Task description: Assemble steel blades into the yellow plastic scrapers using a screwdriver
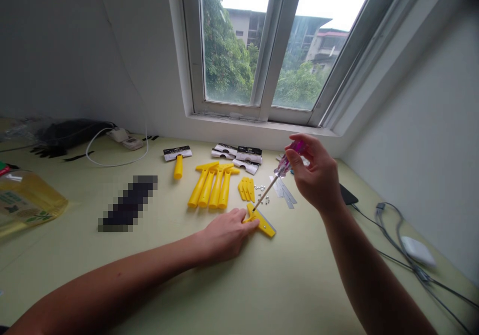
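Well, left hand (225, 232) clamped on scraper (267, 230) against table (299, 280), right hand (314, 173) closed round screwdriver (283, 166) (shaft (266, 192) leans); best bring it squarer, press tip (254, 209) down, turn slowly.

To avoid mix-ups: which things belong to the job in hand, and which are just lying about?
Likely the job:
screwdriver in right hand
yellow scraper in left hand
yellow handles
yellow plates
blades
metal fasteners
card sleeves

Likely lying about:
bottle
white case
grey cables
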A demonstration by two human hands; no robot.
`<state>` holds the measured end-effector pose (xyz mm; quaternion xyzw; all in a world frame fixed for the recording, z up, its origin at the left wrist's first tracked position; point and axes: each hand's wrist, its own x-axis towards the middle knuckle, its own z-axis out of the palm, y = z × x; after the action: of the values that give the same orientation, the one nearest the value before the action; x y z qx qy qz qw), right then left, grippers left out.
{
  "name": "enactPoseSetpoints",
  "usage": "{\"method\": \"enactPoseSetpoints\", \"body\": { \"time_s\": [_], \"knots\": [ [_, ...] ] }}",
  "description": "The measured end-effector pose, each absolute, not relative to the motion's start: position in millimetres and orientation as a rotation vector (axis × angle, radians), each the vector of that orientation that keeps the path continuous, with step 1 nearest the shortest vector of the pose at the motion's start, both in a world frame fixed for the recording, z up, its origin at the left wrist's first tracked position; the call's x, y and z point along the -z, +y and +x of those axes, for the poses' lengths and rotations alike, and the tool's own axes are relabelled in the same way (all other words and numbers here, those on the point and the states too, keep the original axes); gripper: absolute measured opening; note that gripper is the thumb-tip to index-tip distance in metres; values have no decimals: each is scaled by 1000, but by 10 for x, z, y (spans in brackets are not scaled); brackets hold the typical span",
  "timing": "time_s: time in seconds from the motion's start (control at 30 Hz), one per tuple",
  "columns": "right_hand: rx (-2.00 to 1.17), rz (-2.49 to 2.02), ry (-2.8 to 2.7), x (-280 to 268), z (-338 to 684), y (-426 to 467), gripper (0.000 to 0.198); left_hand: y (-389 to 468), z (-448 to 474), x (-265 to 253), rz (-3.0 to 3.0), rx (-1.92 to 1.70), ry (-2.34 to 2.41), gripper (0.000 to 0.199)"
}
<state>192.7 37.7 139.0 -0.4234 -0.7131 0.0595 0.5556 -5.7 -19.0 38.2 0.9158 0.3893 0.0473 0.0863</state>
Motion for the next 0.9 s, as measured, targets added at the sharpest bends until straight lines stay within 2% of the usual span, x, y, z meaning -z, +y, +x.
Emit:
{"method": "enactPoseSetpoints", "body": {
  "time_s": [0.43, 0.7, 0.9],
  "knots": [
    [-176, -1006, -1714, -1367, 1957, 389, 34, -173, -57, -370, 2702, -118, 1186, 44],
    [-438, -921, -1863, -1428, 2013, 333, 36, -145, -87, -385, 2723, -129, 1170, 43],
    [-255, -1054, -1819, -1433, 1884, 479, 32, -86, -127, -422, 2702, -114, 1151, 46]
  ]
}}
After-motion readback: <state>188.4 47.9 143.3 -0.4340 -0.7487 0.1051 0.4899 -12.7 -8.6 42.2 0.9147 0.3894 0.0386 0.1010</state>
